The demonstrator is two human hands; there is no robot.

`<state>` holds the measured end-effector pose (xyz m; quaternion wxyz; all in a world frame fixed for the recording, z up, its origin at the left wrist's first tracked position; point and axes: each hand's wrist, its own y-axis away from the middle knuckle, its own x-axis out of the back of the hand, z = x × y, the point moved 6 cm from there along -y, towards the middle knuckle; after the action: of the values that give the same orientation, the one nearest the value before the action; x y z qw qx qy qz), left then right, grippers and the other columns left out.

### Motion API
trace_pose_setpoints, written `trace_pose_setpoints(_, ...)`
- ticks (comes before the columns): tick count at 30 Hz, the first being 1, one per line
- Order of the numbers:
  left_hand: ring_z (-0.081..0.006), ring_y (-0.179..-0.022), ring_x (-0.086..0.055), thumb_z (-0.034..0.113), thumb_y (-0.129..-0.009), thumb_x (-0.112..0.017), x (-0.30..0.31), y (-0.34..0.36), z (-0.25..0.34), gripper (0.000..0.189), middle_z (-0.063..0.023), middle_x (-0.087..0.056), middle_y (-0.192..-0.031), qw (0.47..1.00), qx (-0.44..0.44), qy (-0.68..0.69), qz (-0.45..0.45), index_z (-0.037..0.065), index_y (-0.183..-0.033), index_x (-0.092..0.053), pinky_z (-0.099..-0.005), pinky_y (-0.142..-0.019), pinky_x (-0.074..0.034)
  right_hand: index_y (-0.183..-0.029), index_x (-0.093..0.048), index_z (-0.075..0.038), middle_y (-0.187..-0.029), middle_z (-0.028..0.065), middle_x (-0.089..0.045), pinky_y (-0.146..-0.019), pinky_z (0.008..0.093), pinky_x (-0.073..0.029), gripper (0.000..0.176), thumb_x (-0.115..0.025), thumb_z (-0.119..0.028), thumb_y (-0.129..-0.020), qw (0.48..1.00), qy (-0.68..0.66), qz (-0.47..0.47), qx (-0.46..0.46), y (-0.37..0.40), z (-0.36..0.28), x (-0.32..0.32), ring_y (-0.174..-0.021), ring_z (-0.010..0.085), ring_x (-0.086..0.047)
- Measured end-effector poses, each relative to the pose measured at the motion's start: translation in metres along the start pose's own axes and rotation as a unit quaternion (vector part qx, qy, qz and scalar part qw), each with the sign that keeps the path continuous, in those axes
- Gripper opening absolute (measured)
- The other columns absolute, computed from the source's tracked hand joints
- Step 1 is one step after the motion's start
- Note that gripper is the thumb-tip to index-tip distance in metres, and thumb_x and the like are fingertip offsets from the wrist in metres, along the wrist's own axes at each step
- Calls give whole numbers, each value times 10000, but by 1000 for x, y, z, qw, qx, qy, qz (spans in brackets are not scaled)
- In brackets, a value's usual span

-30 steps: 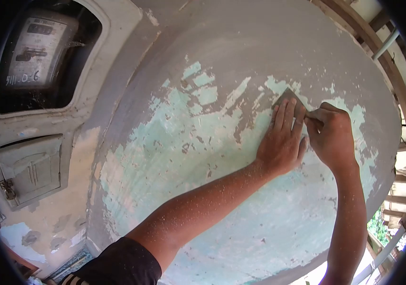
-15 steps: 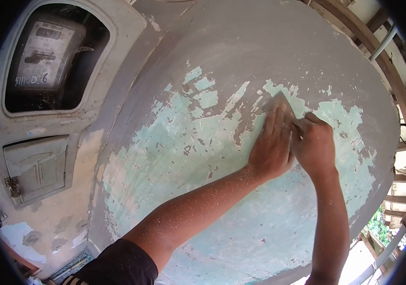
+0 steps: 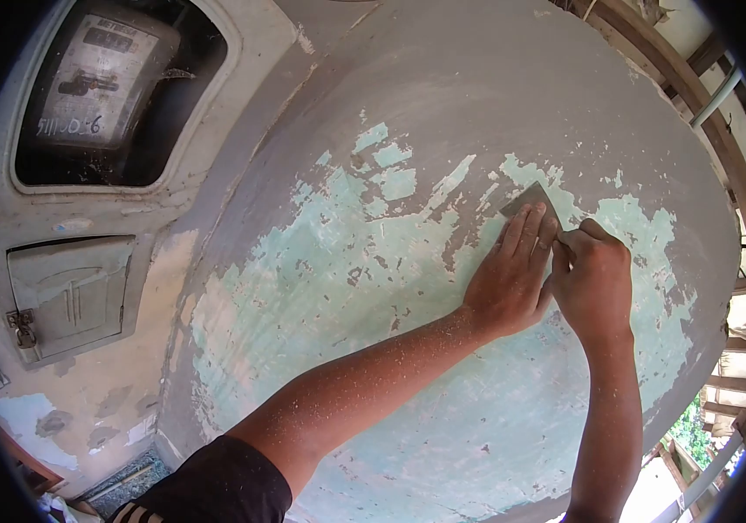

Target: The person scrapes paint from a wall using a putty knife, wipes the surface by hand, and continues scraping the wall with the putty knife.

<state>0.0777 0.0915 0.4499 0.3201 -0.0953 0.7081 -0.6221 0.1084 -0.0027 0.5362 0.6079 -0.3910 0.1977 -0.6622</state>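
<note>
A flat metal scraper [image 3: 528, 199] lies against the wall at the upper edge of a bared pale green patch [image 3: 373, 279]. My right hand [image 3: 595, 275] is closed round its handle, which the fingers mostly hide. My left hand [image 3: 512, 275] rests flat over the blade, fingers stretched out and side by side, with the fingertips just below the blade's top corner. Grey coating [image 3: 477, 87] surrounds the green patch, its border ragged. Pale flecks dot my left forearm [image 3: 373, 383].
At the left an electricity meter [image 3: 98, 83] sits behind a window in a grey box [image 3: 251, 52]. Below it is a small hatch [image 3: 72, 292] with a padlock [image 3: 26, 336]. Wooden beams [image 3: 743, 157] and a pale pipe [image 3: 717, 96] run along the right.
The view has shifted slightly, so the wall and meter box sit differently in it. Both hands and the scraper have moved a little down the green patch.
</note>
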Motion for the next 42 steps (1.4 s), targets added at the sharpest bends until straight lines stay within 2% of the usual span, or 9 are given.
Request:
trace_pose_setpoints(4, -582, -1524, -307, 211, -927, -688, -12, -4, -4, 789, -429, -364, -1563, 998, 17, -62, -27, -197, -1511, -350, -601, -1277, -302, -789, -703, 28, -782, 169, -638, -662, 483, -539, 96, -691, -13, -874, 999, 22, 16, 29, -4, 0, -11, -692, 387, -662)
trace_pose_setpoints(7, -577, -1531, -301, 240, -953, -662, -1, -2, 0, 776, -422, -358, -1575, 997, 14, 75, -20, -196, -1514, -349, -610, -1281, -288, -789, -707, 23, -791, 168, -647, -675, 487, -539, 111, -694, -35, -882, 999, 21, -22, 20, -8, -1, 12, -704, 388, -666)
trace_pose_setpoints(10, -563, -1532, -308, 247, -977, -634, -2, -3, -2, 756, -410, -345, -1591, 1000, 13, 19, -9, -189, -1521, -344, -618, -1279, -285, -792, -713, 27, -808, 168, -659, -701, 489, -544, 95, -708, -31, -866, 1000, 12, -11, 21, -10, 6, -8, -713, 394, -665)
trace_pose_setpoints(13, -567, -1528, -308, 237, -981, -624, -12, -8, -9, 743, -411, -344, -1589, 996, 25, -56, -57, -188, -1522, -343, -623, -1275, -288, -816, -726, 38, -819, 171, -663, -714, 491, -549, 43, -712, 3, -837, 1000, 11, -10, 27, -14, 6, -14, -721, 392, -666)
trace_pose_setpoints(19, -563, -1543, -287, 216, -982, -628, -1, -5, -6, 740, -401, -328, -1602, 999, 14, 50, -1, -174, -1537, -334, -622, -1279, -283, -791, -719, 40, -807, 180, -653, -712, 498, -542, 54, -690, 16, -830, 999, -12, -39, 12, -24, 5, 7, -729, 395, -658)
trace_pose_setpoints(22, -556, -1544, -290, 229, -991, -631, -4, -5, -14, 756, -398, -306, -1620, 999, 48, 3, 6, -164, -1555, -317, -610, -1274, -301, -787, -728, 39, -805, 179, -657, -716, 500, -545, 44, -697, 29, -817, 999, 19, -28, 26, -26, -2, -13, -732, 391, -663)
trace_pose_setpoints(25, -566, -1539, -289, 234, -980, -651, 1, -2, -8, 779, -409, -309, -1615, 998, 11, 65, 21, -171, -1554, -314, -594, -1271, -312, -779, -724, 40, -806, 181, -656, -717, 496, -546, 50, -695, 29, -818, 998, 29, -33, 44, -32, -13, 15, -734, 395, -663)
trace_pose_setpoints(31, -565, -1535, -298, 223, -959, -677, -1, -5, -9, 807, -408, -304, -1622, 999, 37, 19, -1, -179, -1553, -308, -571, -1281, -313, -794, -728, 60, -807, 190, -658, -721, 489, -550, 47, -704, 29, -821, 999, 16, -40, 9, -28, 1, -2, -742, 397, -670)
trace_pose_setpoints(42, -581, -1544, -278, 192, -939, -705, -1, -4, -9, 842, -412, -306, -1613, 998, 29, 61, 8, -176, -1562, -274, -589, -1289, -300, -812, -742, 65, -807, 206, -673, -721, 492, -561, 73, -700, 10, -837, 999, 22, -29, 22, -31, -10, 2, -736, 407, -676)
